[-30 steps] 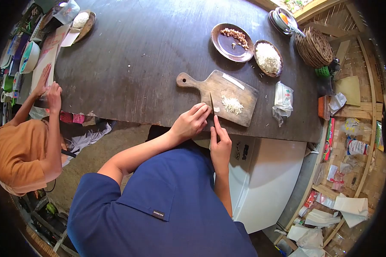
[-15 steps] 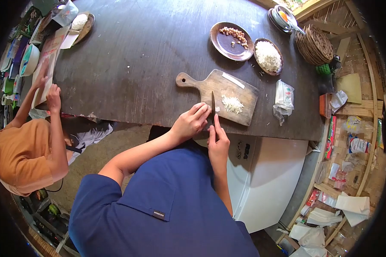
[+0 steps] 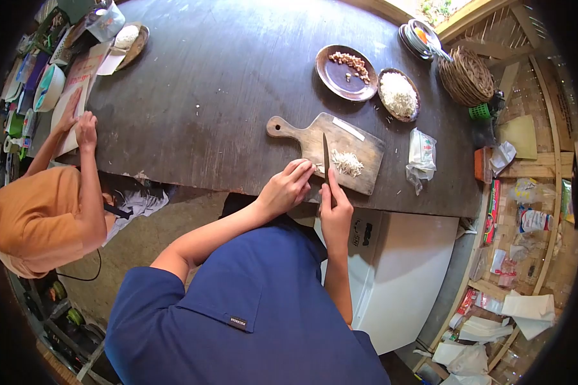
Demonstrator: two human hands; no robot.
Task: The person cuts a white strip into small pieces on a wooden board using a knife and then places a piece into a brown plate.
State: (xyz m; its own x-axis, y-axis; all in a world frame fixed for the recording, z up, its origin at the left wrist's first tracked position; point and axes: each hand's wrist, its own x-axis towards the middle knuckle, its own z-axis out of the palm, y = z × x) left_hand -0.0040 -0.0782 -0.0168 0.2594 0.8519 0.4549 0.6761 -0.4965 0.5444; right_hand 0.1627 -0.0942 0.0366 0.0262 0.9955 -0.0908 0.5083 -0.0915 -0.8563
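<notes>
On the wooden cutting board (image 3: 289, 128) lies a small pile of thin white shreds (image 3: 347, 164), with a flat white strip (image 3: 349, 129) near the far edge. My right hand (image 3: 336, 206) is closed round the handle of a dark-bladed knife (image 3: 325, 149), index finger along it. The blade points away from me, just left of the pile. Beside it, at the board's near left edge, my left hand (image 3: 288, 186) is closed with its fingertips together on a small white piece (image 3: 319, 168), mostly hidden by the fingers.
Beyond the board stand a plate (image 3: 332, 80) with brown chopped bits and a bowl of white shreds (image 3: 398, 94). A plastic packet (image 3: 421, 154) lies to the right, near a woven stack (image 3: 466, 77). At left, another person (image 3: 48, 218) has both hands on a cardboard sheet (image 3: 77, 83).
My right hand has moved the knife slightly right, away from my left fingertips and closer to the shreds. My left hand has stayed nearly in place.
</notes>
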